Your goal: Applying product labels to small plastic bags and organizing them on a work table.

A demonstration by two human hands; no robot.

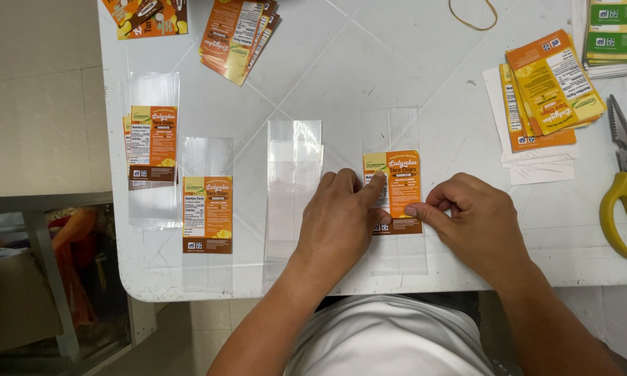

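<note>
L hand (pixel 341 219) flat, index out; R hand (pixel 477 223) fingers curled, palms down, both hands close.
</note>
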